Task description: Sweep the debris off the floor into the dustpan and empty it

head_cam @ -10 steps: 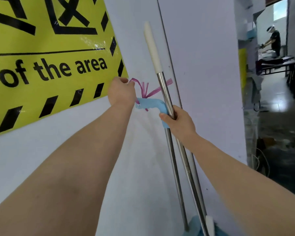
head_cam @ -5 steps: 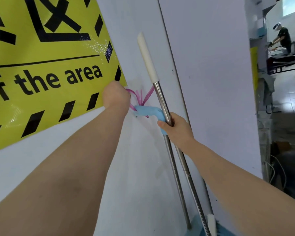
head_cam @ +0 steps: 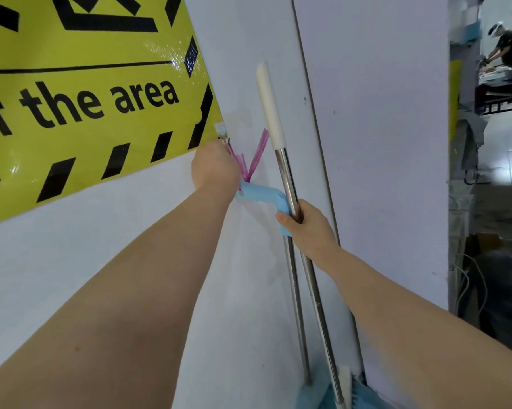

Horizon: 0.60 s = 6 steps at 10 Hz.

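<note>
A broom (head_cam: 290, 184) with a steel shaft and white top grip and a dustpan with a light blue handle (head_cam: 263, 196) stand upright against a white wall. My right hand (head_cam: 304, 224) is shut around both shafts just below the blue handle. A pink plastic string (head_cam: 250, 160) runs from the blue handle's end up to a small wall hook (head_cam: 222, 134). My left hand (head_cam: 214, 169) pinches that string just under the hook. The blue dustpan body (head_cam: 322, 391) shows at the bottom edge.
A big yellow and black banner (head_cam: 80, 93) covers the wall at the left. A white wall panel (head_cam: 381, 143) stands right of the shafts. Beyond its edge at the right, cluttered floor, cables and a person (head_cam: 507, 51) working at a far table.
My left hand has dropped slightly along the pink string, so the wall hook now shows above it. My right hand keeps its grip on the shafts. The camera has tilted.
</note>
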{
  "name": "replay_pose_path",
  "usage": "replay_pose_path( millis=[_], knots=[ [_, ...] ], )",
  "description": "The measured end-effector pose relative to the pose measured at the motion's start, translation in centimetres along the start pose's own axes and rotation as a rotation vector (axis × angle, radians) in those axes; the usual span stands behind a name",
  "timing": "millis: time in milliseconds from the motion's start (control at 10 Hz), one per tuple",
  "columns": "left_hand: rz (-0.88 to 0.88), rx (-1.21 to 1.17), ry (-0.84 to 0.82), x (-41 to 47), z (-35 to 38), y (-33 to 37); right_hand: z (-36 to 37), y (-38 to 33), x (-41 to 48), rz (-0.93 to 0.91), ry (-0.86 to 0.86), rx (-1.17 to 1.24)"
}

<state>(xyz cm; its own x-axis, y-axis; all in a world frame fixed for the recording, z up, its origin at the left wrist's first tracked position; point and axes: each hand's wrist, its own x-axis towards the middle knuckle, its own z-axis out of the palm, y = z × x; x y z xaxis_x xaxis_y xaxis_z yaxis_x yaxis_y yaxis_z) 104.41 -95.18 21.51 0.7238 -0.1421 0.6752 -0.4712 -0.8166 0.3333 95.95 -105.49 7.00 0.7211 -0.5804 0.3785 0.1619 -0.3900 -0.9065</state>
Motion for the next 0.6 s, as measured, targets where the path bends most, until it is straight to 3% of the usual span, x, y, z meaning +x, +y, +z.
replay_pose_path(
  millis=[300, 600],
  knots=[
    [-0.052, -0.221, -0.124, -5.0, 0.8, -0.8, -0.6, 1.2, -2.7, 0.078, 0.017, -0.043],
    [0.114, -0.392, -0.287, -10.3, 1.1, -4.5, -0.5, 1.9, -10.2, 0.28, 0.245, -0.065]
  ],
)
